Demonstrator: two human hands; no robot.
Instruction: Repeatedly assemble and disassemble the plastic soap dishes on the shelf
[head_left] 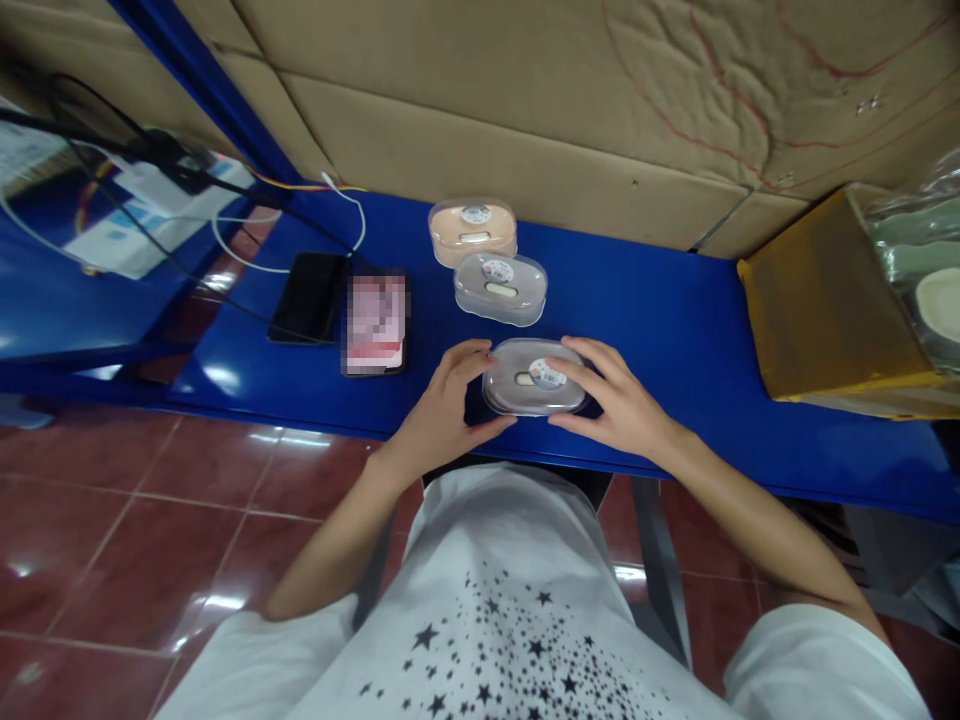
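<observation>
1. At the near edge of the blue table [660,300]: an oval front box [506,395], lidded and see-through, between both hands. Taken as clock centre; 12 points away from the wearer.
2. Left hand [456,400], 9 o'clock: part open in a C round that end, fingers at the far rim, thumb at the near rim.
3. Right hand [616,400], 3 o'clock: mirrors it, spread a little wider, one finger over the round label [545,378] on the lid. Both hands hold the box; how firmly, cannot tell. Whether it is lifted, cannot tell.
4. Progress, as judged: all three boxes look lidded and labelled. The grey box [500,302] (between 11 and 12) and peach box [472,245] (11) look finished and set back; the front box is the one in hand. Its label sits toward 3 on the lid, on the others toward 12; box turned or label unsettled, cannot tell.
5. Around: phone-like device [375,325], screen blurred, between 9 and 10, near the left hand; black item [306,297] just past it. White cable [362,215] at 10. Large carton [810,300] toward 2:30, well apart.
6. In the way: the grey box stands just beyond the fingers toward 12, limiting reach there; the device crowds the left side. Toward 3, the carton leaves more elbow room.
</observation>
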